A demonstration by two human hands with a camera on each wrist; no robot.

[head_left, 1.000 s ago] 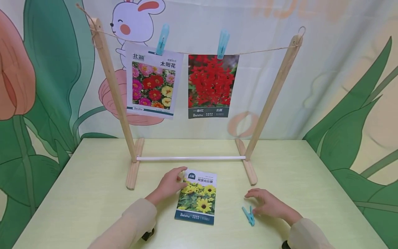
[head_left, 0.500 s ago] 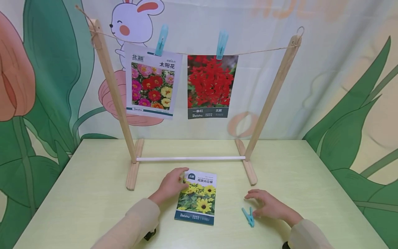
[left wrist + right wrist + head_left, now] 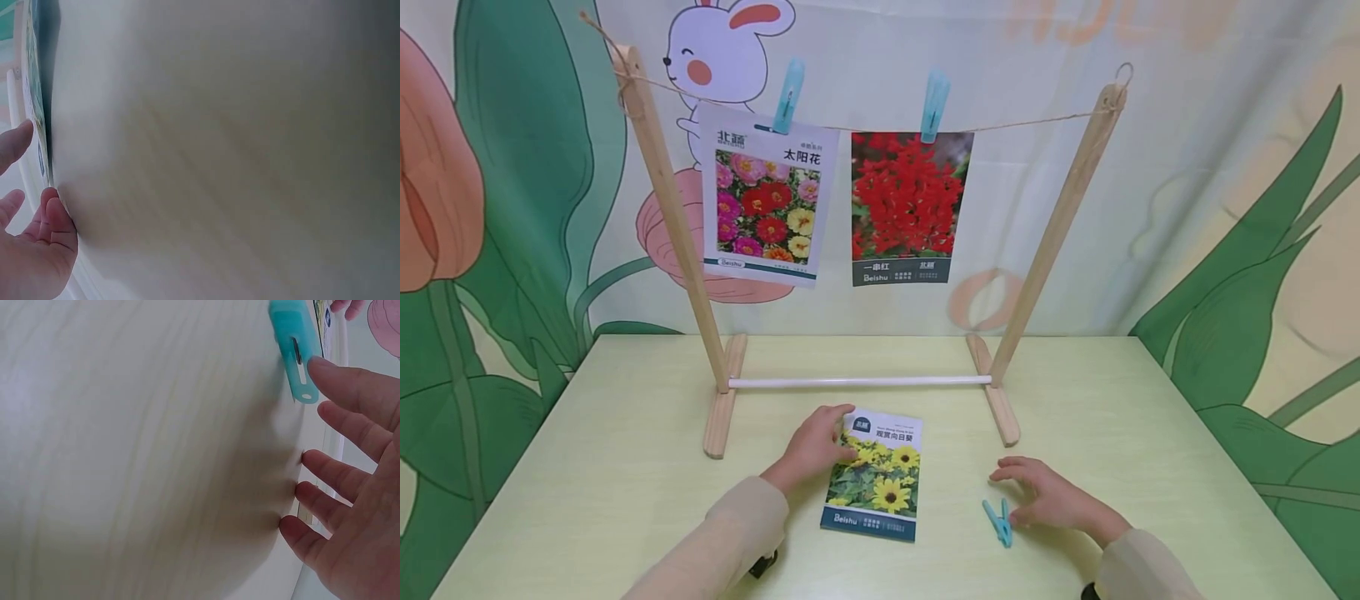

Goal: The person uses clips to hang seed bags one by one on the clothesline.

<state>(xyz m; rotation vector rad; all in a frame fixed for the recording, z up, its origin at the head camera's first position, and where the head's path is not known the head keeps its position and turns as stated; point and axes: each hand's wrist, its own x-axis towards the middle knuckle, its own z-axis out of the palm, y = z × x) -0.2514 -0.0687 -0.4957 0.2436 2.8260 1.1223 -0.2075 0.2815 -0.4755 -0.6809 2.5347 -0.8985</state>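
A seed packet with yellow sunflowers (image 3: 874, 479) lies flat on the table in the head view. My left hand (image 3: 814, 446) is at its upper left side, thumb over the printed face and fingers by the edge. In the left wrist view the thumb and fingers (image 3: 51, 219) are spread apart beside the packet (image 3: 36, 94). A blue clothespin (image 3: 1002, 525) lies on the table to the right of the packet. My right hand (image 3: 1048, 496) rests just beside it, fingers relaxed; the right wrist view shows the thumb right at the clothespin (image 3: 292, 350).
Behind stands a wooden frame with two posts (image 3: 1060, 225), a white crossbar (image 3: 857, 382) and a string (image 3: 1030, 122). Two blue clothespins hold a portulaca packet (image 3: 767, 200) and a red flower packet (image 3: 910, 204) on the string. A printed curtain (image 3: 1037, 42) hangs at the back.
My left hand and sleeve have shifted very slightly to the right beside the sunflower packet. The right hand, packet and clothespin stay in place.
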